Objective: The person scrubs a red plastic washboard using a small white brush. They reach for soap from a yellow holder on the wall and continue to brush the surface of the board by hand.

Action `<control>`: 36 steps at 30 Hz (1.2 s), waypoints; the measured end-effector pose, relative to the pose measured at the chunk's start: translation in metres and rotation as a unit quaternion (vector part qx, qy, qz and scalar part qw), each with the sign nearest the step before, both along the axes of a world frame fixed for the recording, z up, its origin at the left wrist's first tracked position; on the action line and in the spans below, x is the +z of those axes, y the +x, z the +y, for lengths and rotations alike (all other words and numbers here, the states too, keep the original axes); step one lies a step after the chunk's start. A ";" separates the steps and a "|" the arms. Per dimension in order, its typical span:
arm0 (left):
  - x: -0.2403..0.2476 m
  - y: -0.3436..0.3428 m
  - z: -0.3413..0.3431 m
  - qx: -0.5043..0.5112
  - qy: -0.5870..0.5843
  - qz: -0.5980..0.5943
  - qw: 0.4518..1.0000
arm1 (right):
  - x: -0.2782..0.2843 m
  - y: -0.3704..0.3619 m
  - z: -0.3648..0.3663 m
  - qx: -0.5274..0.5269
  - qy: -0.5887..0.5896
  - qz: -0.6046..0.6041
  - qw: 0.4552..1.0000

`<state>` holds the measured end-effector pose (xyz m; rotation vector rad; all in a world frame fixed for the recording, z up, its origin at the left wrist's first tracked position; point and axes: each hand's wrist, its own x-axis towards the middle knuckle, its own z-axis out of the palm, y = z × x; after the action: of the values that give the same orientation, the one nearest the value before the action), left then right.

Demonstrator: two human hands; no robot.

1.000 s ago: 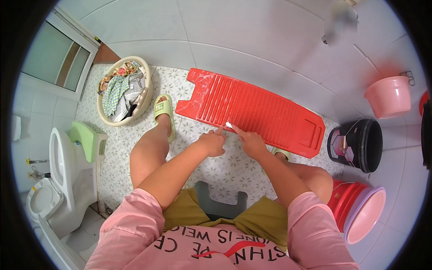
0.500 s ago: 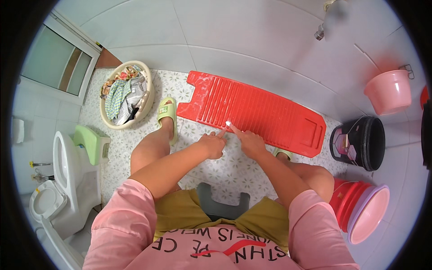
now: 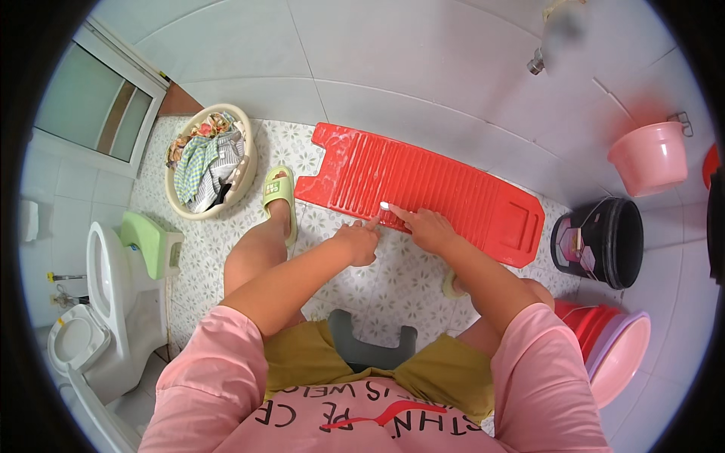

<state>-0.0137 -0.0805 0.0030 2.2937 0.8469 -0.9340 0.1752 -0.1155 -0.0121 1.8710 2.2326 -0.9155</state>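
A red ridged washboard [image 3: 445, 192] lies slantwise on the floor in front of me, wet or soapy at its left end. My left hand [image 3: 358, 242] is at its near edge, index finger stretched out and the other fingers curled. Opposite it, my right hand [image 3: 429, 229] also points with an outstretched index finger, which rests on or just over the board. Between the two fingertips shows a small bright white spot [image 3: 385, 205]; whether it is an object, foam or a glint I cannot tell. Neither hand visibly holds anything.
A cream basin [image 3: 171, 189] of clothes stands at the far left, near a green slipper [image 3: 280, 198] on my left foot. A toilet [image 3: 121, 302] and green stool [image 3: 145, 235] are left. At right are a black bucket [image 3: 628, 245], red bucket [image 3: 578, 321] and hanging pink bucket [image 3: 649, 160].
My right hand has shifted slightly right, its index fingertip still near the white spot. The right leg and slipper have drawn inward and closer to me. My left hand stays almost in place.
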 end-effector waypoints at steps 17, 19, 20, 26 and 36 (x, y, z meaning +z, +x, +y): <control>0.000 0.007 0.007 0.031 -0.052 -0.024 0.998 | 0.007 -0.009 0.001 -0.061 -0.071 0.061 0.994; 0.000 0.005 0.008 0.033 -0.056 -0.029 0.997 | 0.005 -0.008 -0.003 -0.058 -0.077 0.064 0.993; 0.001 0.003 0.009 0.039 -0.056 -0.034 0.997 | 0.006 -0.006 -0.005 -0.045 -0.072 0.061 0.995; -0.006 -0.003 0.012 0.028 -0.010 -0.078 0.996 | 0.012 -0.006 0.002 -0.065 -0.055 0.036 0.996; 0.001 -0.001 0.014 0.039 -0.032 -0.062 0.997 | 0.005 -0.005 0.000 -0.050 -0.021 0.014 0.998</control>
<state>-0.0143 -0.0663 0.0038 2.2224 0.8342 -0.7651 0.1697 -0.1153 -0.0070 1.9782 2.1355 -1.0002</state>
